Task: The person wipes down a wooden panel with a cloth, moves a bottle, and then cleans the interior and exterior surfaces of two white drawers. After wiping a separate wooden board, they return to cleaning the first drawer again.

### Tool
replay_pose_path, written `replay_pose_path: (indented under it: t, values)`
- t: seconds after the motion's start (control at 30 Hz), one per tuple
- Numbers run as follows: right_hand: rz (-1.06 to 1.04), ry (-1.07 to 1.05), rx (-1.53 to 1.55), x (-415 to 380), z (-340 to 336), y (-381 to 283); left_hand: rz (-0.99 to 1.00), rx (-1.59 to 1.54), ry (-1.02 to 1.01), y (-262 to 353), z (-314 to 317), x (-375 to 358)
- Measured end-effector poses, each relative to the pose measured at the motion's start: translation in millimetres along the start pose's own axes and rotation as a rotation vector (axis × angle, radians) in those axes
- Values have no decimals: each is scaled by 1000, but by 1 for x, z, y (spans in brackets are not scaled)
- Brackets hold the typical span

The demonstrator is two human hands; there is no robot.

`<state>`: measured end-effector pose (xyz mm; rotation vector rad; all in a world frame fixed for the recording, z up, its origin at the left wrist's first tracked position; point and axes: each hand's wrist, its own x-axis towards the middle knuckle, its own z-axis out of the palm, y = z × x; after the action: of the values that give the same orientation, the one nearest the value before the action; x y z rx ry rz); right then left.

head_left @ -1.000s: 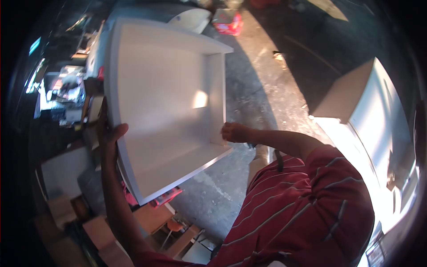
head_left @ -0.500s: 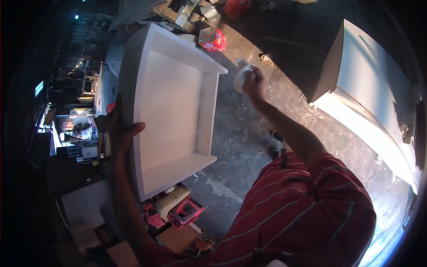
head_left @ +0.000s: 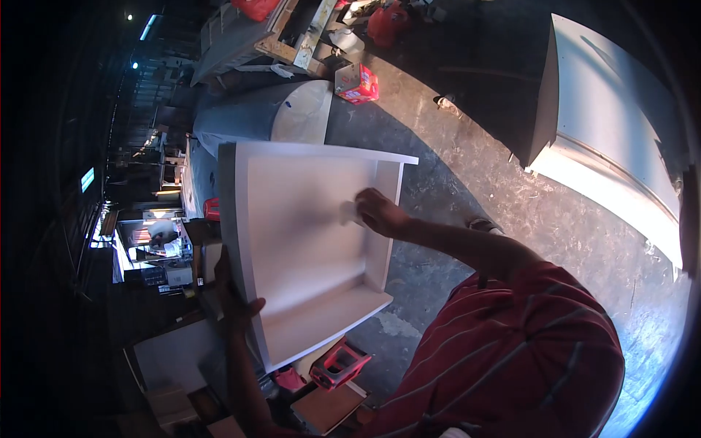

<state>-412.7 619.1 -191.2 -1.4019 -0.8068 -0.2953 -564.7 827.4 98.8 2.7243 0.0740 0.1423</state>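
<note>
A white, open wooden drawer (head_left: 307, 226) stands tilted in front of me, its hollow side facing me. My left hand (head_left: 237, 299) grips its left edge, with the thumb over the rim and the other fingers behind the side panel. Inside, near the right side, my right hand (head_left: 381, 212) is closed on a crumpled white cloth (head_left: 350, 213) at the bottom panel. Most of the cloth is hidden by the fingers.
A large white cabinet piece (head_left: 606, 109) lies on the concrete floor at right. Behind the drawer are a plastic-covered curved panel (head_left: 248, 113) and a red box (head_left: 358, 84). A red plastic stool (head_left: 341, 365) and boards (head_left: 328, 405) are below it.
My right hand has moved from beyond the drawer's right edge to its inside with the cloth. The drawer and my left hand appear lower and farther right as the view shifts.
</note>
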Motion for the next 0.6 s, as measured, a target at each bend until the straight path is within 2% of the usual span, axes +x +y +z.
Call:
replay_pose_path:
  t: [0.03, 0.1, 0.17, 0.23, 0.3, 0.33, 0.37, 0.4, 0.47, 0.53, 0.6]
  values:
    - [15, -26, 77, -11, -28, -17, 34, 52, 28, -4, 7, -8]
    - [56, 252, -134, -1, -73, -34, 40, 112, 41, -9, 22, -29]
    - [571, 522, 296, 33, -102, -51, 104, 316, 36, -12, 40, -43]
    - [339, 518, 542, 82, -116, -47, 122, 405, 19, -15, 53, -57]
    - [491, 236, 779, 111, -116, -58, 166, 500, 29, 3, 68, -47]
    - [416, 122, 779, 117, -99, -55, 155, 495, 9, 3, 71, -46]
    - [563, -181, 786, 119, -92, -54, 137, 457, -34, 1, 75, -45]
    - [147, -78, 620, 110, -62, -43, 118, 419, -77, -1, 77, -45]
    - [293, -222, 819, 91, -49, -7, 123, 422, -109, 1, 79, -42]
    - [306, -293, 509, 58, -35, 46, 134, 424, -133, 2, 81, -36]
    - [859, -292, 575, 9, -25, 95, 73, 376, -181, 6, 82, -36]
